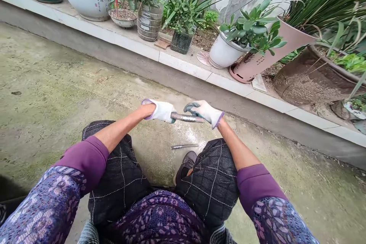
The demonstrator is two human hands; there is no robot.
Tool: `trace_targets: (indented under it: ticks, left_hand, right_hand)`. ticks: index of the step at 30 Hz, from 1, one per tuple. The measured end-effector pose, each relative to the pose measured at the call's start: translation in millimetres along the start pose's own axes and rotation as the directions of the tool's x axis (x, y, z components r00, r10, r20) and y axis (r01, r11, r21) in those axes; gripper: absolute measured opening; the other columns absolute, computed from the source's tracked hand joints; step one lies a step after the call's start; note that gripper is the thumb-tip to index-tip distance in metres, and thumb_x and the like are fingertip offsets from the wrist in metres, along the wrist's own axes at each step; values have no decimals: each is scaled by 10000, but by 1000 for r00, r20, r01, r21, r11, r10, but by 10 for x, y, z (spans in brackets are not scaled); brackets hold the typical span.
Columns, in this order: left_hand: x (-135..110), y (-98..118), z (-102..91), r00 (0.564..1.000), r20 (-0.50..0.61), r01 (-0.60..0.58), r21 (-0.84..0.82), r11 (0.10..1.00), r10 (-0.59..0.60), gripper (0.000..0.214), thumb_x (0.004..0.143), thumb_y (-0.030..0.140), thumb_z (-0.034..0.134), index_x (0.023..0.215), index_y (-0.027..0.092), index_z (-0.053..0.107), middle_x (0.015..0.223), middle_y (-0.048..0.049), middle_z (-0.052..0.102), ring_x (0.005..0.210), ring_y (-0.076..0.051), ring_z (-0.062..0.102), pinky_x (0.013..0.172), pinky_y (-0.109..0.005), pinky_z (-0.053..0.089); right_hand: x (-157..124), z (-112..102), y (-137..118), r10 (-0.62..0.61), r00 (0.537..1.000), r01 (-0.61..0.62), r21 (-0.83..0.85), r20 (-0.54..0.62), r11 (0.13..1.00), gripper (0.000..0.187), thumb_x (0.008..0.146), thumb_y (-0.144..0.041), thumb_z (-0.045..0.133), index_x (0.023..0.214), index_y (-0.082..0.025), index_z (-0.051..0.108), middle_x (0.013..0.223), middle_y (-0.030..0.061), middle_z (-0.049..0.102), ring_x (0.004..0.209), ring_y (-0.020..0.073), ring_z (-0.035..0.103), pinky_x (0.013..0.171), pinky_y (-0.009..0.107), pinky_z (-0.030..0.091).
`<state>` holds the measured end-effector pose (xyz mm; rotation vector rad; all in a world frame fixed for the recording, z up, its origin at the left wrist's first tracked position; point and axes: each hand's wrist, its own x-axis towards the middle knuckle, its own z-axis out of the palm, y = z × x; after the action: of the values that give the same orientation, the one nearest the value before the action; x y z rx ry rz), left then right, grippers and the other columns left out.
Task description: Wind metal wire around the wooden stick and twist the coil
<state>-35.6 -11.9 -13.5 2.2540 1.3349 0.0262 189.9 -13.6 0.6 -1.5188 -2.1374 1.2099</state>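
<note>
My left hand [162, 112], in a white work glove with a dark grip side, is closed around one end of a short rod [187, 117]. Silvery, wire-like wrapping covers the rod's middle part; its bare ends look brownish. Just above the rod's other end hovers my right hand [205, 112], gloved the same way, with its fingers apart and curved toward the left. Whether its palm touches the rod I cannot tell. A second, thinner rod [184, 146] with a silvery section lies on the ground below, between my feet and hands.
Whitish powder [190, 135] is scattered on the concrete ground [57, 84] under my hands. Ahead, a low tiled ledge [183, 68] runs across, bearing several potted plants, among them a white pot [225, 51] and a tilted pink pot [257, 63]. My shoe [188, 160] is near the thinner rod.
</note>
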Motion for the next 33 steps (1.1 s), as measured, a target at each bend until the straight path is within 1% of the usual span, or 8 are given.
trace_targets:
  ticks: [3,7,11,17,22,25,28,33]
  left_hand:
    - [-71,-60,-180,1000,1,6,-50,999,-6,395,908,357,647,1256,170,624,1273,-96,608,1047,-237,629,832,-390,563]
    - [-91,-34,-344,1000,-18,3,-103,995,-5,324,901,406,591,1099,183,717,966,-85,723,679,-164,652,543,-250,495]
    - [18,-51,-412,987,-87,119,-149,982,-133,336,900,407,519,1063,170,693,768,-62,704,504,-113,549,484,-223,439]
    - [219,-67,-192,964,-129,257,240,936,-231,277,871,207,528,1036,108,727,900,-165,727,784,-237,677,758,-354,522]
    - [137,173,139,986,146,0,486,874,-81,240,792,88,580,950,97,761,902,-218,730,920,-331,704,825,-415,528]
    - [23,289,132,969,240,-171,478,861,59,277,816,108,544,990,153,756,885,-174,738,861,-304,709,779,-392,521]
    - [-18,298,-21,981,157,-158,347,924,109,286,852,262,546,1060,227,739,828,-86,736,751,-233,685,699,-315,498]
    - [71,157,-209,981,-173,-100,-40,994,91,342,829,360,539,1025,175,748,797,-17,709,706,-154,618,631,-233,447]
  right_hand:
    - [-71,-77,-54,53,999,-49,280,-7,959,270,752,-299,561,908,-114,682,590,-8,578,481,111,491,427,218,412]
    - [-175,-43,-166,44,998,-24,341,-50,940,271,758,-303,534,923,-126,656,497,-56,462,416,104,436,364,214,381]
    - [-289,2,-238,64,998,-55,281,-21,958,272,750,-232,493,941,-134,659,506,-68,418,414,88,401,355,195,356]
    - [-282,71,-195,45,999,-45,-7,31,999,285,781,-225,487,944,-159,712,560,-46,464,453,79,402,393,187,313]
    - [-94,57,-48,-34,999,20,-282,-42,959,242,812,-214,503,859,-172,737,657,-11,591,565,92,448,526,201,345]
    - [-6,-4,52,-28,997,5,-289,-75,957,226,801,-198,513,838,-170,734,672,-7,606,572,93,456,547,209,352]
    - [16,-77,92,35,991,-52,-136,-128,989,221,769,-180,515,843,-155,721,616,-15,571,527,90,453,504,208,358]
    - [-68,-94,-27,151,976,-119,197,-156,973,219,756,-181,510,886,-134,679,515,-49,445,427,84,398,379,197,328]
